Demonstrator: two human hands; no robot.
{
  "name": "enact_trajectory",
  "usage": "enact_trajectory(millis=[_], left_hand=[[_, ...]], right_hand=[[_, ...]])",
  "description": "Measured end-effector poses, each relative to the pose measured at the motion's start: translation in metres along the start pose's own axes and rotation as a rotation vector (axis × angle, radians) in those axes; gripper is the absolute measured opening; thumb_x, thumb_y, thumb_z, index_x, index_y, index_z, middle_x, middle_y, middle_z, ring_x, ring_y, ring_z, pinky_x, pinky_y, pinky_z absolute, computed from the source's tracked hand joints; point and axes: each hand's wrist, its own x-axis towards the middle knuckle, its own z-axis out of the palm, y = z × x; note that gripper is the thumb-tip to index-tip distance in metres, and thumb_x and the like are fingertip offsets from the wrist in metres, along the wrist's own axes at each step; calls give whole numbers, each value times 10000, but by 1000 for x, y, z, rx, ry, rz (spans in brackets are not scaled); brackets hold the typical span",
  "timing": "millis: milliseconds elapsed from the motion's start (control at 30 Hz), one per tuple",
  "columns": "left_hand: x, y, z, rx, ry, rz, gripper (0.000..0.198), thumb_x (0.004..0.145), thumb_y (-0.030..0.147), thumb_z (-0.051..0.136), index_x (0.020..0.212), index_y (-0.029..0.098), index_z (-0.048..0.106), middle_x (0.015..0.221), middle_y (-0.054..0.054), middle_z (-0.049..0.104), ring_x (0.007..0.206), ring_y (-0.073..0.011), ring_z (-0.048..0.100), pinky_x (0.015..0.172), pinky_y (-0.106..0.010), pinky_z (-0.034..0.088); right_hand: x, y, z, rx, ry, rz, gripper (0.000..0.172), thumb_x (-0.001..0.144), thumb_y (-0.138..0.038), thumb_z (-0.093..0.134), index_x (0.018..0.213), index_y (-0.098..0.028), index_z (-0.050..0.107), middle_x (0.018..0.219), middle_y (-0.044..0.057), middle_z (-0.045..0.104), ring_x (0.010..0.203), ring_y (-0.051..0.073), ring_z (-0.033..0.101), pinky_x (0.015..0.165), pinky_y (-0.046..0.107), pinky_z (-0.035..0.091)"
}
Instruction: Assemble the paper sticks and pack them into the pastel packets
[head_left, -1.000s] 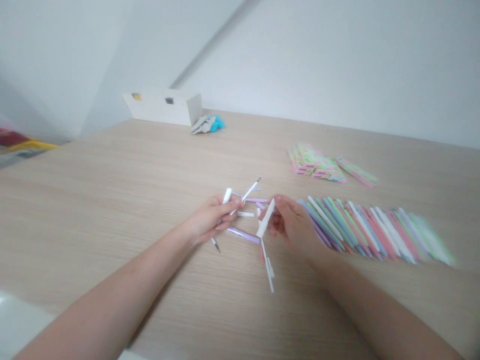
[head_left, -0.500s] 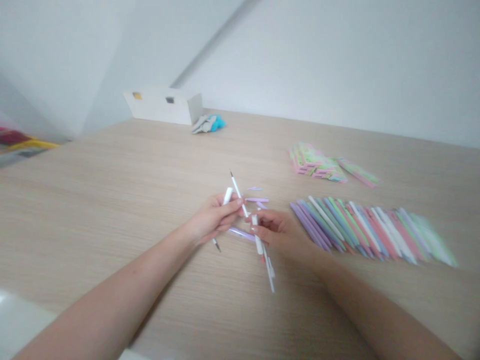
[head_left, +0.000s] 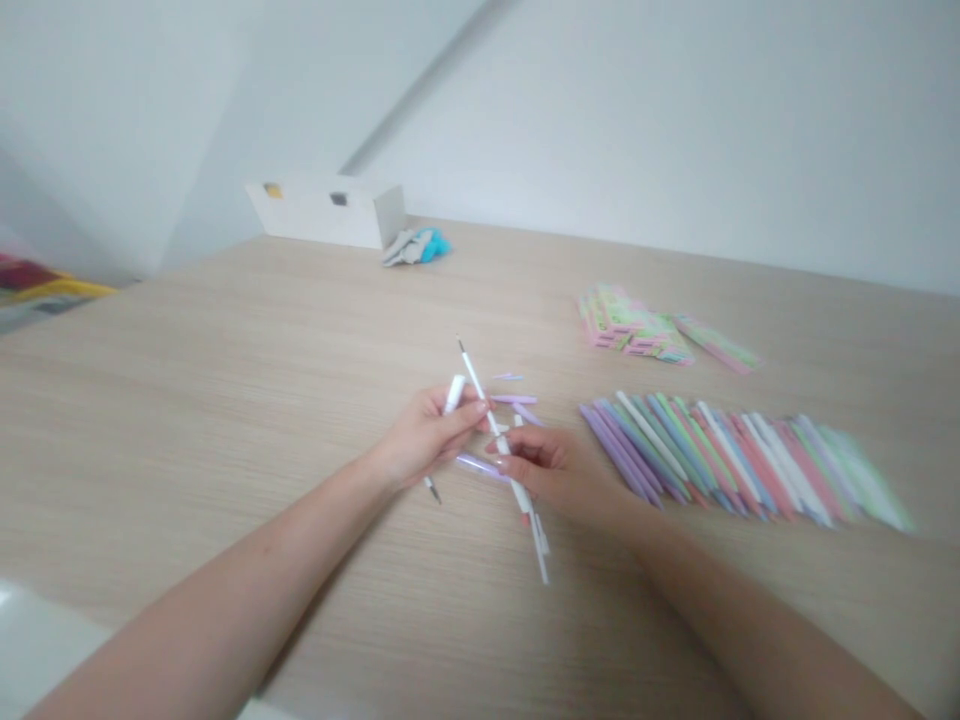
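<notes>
My left hand (head_left: 431,435) pinches a slim white pen refill (head_left: 473,374) with a dark tip pointing up and away. The same hand also holds a white pen part (head_left: 454,392); a dark-tipped end pokes out below the fingers. My right hand (head_left: 551,465) is closed on a white pen barrel (head_left: 519,495), which lines up with the refill's lower end and appears to meet it. Purple pen pieces (head_left: 514,399) lie on the table just beyond the hands. Beneath my right hand, thin white pieces (head_left: 541,545) stick out, partly hidden.
A long row of coloured pens (head_left: 735,455) lies to the right on the wooden table (head_left: 225,330). Behind it are stacked pink-and-green packs (head_left: 626,322) and a single pack (head_left: 718,343). A white box (head_left: 322,213) and a grey-and-blue glove-like bundle (head_left: 418,246) sit at the back.
My right hand's white barrel has tilted and shifted slightly left, from beside the refill's lower end into line with it. My left hand has hardly moved.
</notes>
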Motion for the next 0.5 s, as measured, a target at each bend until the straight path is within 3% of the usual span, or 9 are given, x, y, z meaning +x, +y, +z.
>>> enact_trajectory(millis=[200, 400, 500], left_hand=[[-1, 3, 3, -13, 37, 16, 214, 725, 303, 709, 750, 113, 614, 611, 10, 603, 359, 10, 285, 334, -152, 171], [2, -1, 0, 13, 77, 43, 208, 749, 312, 687, 770, 117, 619, 620, 8, 597, 360, 13, 242, 335, -154, 136], [3, 0, 1, 24, 98, 55, 231, 756, 328, 683, 741, 105, 626, 507, 42, 492, 357, 6, 204, 336, -161, 98]], right_hand=[[0, 0, 0, 60, 44, 20, 205, 820, -371, 581, 890, -182, 616, 561, -68, 456, 402, 72, 488, 355, 196, 460], [6, -3, -11, 324, 386, -140, 133, 761, -315, 664, 787, -191, 626, 682, -13, 616, 595, 97, 597, 510, 196, 475], [8, -3, -16, 476, 462, -151, 136, 723, -302, 700, 777, -199, 629, 709, -14, 646, 632, 104, 623, 554, 203, 486]])
